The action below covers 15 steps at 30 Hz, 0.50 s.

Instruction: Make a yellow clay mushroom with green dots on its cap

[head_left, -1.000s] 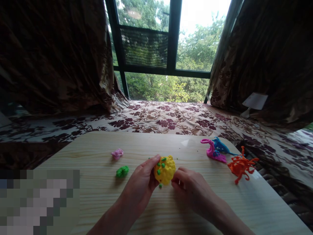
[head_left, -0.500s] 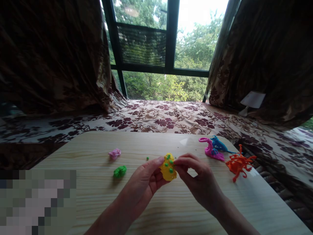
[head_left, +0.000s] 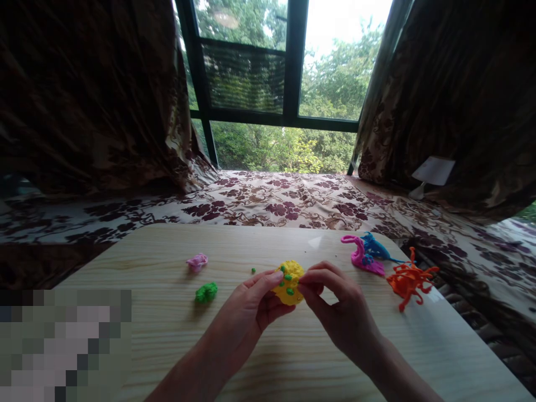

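Over the middle of the table, my left hand (head_left: 262, 298) holds a flattened yellow piece of modelling clay (head_left: 296, 271) between thumb and fingers. Several small green clay bits dot its face. My right hand (head_left: 330, 287) is closed in a pinch, its thumb and forefinger touching the yellow piece's right edge. Whether a bit sits between those fingertips is hidden. On the tabletop left of my hands lie a green clay lump (head_left: 206, 292) and a pale pink clay lump (head_left: 196, 262). A tiny green clay ball (head_left: 253, 270) rests just beyond my left hand.
At the table's right side stand a magenta clay figure (head_left: 360, 258), a blue clay figure (head_left: 376, 246) and an orange many-armed clay figure (head_left: 411, 279) near the edge. The pale wooden table (head_left: 159, 346) meets a flower-patterned cloth (head_left: 276, 204). A small white lamp (head_left: 433, 170) stands at the right.
The yellow clay has been turned in my left hand, so its face looks wider and the green bits sit further left. My right hand stays pinched at its edge.
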Each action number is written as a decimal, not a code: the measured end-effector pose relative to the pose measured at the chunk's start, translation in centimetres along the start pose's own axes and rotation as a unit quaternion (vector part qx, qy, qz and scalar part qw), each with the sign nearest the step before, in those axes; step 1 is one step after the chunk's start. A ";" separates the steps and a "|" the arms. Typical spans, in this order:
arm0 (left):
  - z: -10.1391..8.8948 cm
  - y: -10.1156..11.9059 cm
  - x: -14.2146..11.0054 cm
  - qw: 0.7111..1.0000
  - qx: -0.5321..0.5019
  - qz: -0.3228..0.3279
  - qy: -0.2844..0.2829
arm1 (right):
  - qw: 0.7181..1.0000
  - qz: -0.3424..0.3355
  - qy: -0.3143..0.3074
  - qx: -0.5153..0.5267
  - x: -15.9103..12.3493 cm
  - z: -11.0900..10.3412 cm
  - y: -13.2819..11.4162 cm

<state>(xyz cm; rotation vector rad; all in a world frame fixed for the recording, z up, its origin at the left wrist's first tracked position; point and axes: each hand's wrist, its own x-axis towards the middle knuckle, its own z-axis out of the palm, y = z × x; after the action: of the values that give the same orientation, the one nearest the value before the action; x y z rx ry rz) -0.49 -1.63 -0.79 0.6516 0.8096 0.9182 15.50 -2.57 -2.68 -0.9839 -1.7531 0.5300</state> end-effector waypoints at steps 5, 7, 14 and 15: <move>0.1 -0.2 0.1 1.000 -0.005 0.007 0.005 | 0.999 -0.008 -0.022 -0.023 0.1 -0.1 0.0; -0.1 -0.5 0.3 1.000 -0.011 0.018 -0.004 | 0.999 -0.017 -0.032 -0.029 0.1 -0.2 -0.2; -0.4 -1.3 0.5 0.997 -0.003 0.069 -0.016 | 0.999 -0.002 -0.040 0.018 0.0 -0.3 -1.1; -0.4 -1.3 0.5 0.997 -0.001 0.073 -0.015 | 0.999 0.007 -0.042 0.029 0.0 -0.3 -1.2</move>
<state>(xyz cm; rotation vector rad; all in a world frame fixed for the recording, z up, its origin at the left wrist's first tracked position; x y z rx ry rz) -0.08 -1.73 -2.20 0.7292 0.7422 1.0393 15.38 -3.31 -1.68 -0.9465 -1.7958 0.6363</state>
